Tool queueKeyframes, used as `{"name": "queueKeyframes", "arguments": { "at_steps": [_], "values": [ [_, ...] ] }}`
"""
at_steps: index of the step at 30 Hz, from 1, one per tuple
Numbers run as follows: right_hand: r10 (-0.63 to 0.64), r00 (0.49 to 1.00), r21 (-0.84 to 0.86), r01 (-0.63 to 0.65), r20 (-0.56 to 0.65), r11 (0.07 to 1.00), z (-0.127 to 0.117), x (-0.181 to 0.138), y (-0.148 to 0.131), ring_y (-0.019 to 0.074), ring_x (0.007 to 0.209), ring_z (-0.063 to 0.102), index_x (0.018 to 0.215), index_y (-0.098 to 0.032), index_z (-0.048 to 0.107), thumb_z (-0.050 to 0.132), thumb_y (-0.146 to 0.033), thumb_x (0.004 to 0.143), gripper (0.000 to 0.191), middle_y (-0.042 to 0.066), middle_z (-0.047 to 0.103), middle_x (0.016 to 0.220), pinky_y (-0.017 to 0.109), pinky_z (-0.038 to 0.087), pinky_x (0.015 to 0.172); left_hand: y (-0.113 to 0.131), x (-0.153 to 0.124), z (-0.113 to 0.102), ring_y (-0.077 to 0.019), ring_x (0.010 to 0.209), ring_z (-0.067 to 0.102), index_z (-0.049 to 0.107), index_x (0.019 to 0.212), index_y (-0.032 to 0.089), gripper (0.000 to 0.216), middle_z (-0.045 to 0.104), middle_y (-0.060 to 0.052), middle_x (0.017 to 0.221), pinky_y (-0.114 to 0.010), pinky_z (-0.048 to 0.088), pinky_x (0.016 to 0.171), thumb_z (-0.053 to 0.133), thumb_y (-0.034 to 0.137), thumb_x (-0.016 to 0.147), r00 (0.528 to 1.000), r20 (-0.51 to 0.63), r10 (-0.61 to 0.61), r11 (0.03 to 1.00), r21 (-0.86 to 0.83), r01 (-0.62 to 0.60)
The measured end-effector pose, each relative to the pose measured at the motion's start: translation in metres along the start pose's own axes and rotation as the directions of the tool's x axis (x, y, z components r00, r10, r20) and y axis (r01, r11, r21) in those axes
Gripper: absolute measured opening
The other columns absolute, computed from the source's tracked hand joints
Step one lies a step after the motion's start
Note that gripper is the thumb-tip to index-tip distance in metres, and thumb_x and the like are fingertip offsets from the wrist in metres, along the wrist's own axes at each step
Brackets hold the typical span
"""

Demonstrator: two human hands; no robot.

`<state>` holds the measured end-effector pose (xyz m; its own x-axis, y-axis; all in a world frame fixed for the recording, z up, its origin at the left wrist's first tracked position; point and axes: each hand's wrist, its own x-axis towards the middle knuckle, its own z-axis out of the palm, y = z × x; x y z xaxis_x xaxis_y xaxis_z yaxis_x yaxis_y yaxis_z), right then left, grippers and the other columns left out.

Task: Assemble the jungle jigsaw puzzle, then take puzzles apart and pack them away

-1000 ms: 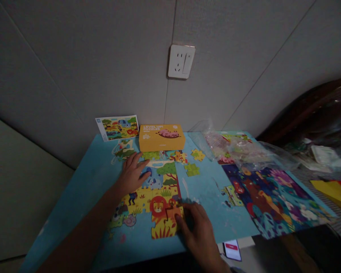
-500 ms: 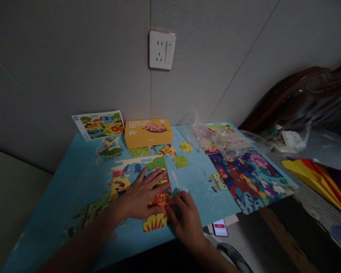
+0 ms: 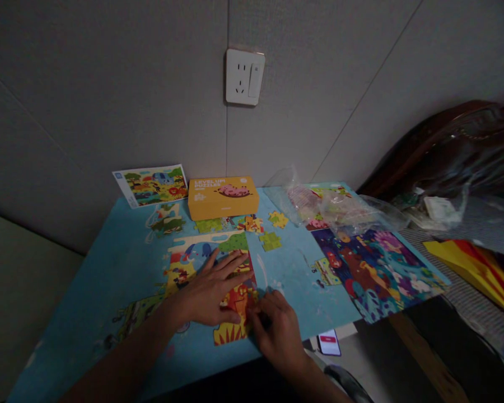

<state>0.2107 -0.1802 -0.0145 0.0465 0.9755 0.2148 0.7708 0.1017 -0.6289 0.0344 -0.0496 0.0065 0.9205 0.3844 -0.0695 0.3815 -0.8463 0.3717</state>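
Observation:
My left hand [image 3: 212, 288] lies flat with fingers spread on a partly assembled animal jigsaw [image 3: 201, 254] in the middle of a blue table [image 3: 109, 263]. My right hand [image 3: 277, 327] rests at the jigsaw's lower right corner, fingers curled and pinching an orange piece [image 3: 240, 298] at the puzzle's edge. Loose pieces [image 3: 270, 240] lie just beyond the jigsaw. An orange puzzle box [image 3: 223, 197] stands behind them, and a reference picture card [image 3: 151, 184] leans on the wall to its left.
A finished dark jigsaw [image 3: 378, 271] lies at the table's right. Clear plastic bags [image 3: 331, 207] with pieces sit behind it. A phone [image 3: 330, 341] lies below the table's front edge. A wall socket [image 3: 244, 76] is above. Yellow-red fabric [image 3: 479, 266] lies at far right.
My left hand moved from the jigsaw's upper part down to its middle, flat beside the right hand. The right hand stayed at the orange piece. The view shifted slightly.

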Motion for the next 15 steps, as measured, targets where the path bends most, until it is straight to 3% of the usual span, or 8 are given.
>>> {"name": "queueKeyframes", "arguments": {
  "at_steps": [12, 15],
  "values": [
    [-0.01, 1.0, 0.002, 0.01, -0.017, 1.0, 0.0001, -0.0013, -0.0002, 0.019, 0.071, 0.051, 0.066, -0.02, 0.052, 0.055, -0.014, 0.084, 0.019, 0.001, 0.058, 0.065, 0.031, 0.033, 0.064, -0.0012, 0.0013, 0.0002, -0.0337, 0.149, 0.011, 0.03, 0.15, 0.034, 0.09, 0.009, -0.008, 0.163, -0.061, -0.003, 0.117, 0.064, 0.069, 0.074, 1.0, -0.013, -0.01, 1.0, -0.017, 0.01],
    [-0.034, 0.999, -0.014, 0.034, -0.017, 0.999, 0.0005, -0.0033, 0.0003, 0.0207, 0.076, 0.052, 0.073, -0.02, 0.055, 0.054, -0.014, 0.085, 0.013, 0.004, 0.058, 0.074, 0.032, 0.037, 0.066, -0.0012, 0.0008, 0.0006, -0.0333, 0.149, 0.011, 0.03, 0.149, 0.034, 0.09, 0.01, -0.008, 0.163, -0.061, -0.004, 0.117, 0.06, 0.072, 0.074, 1.0, -0.014, -0.006, 1.0, -0.021, 0.006]
  ]
}}
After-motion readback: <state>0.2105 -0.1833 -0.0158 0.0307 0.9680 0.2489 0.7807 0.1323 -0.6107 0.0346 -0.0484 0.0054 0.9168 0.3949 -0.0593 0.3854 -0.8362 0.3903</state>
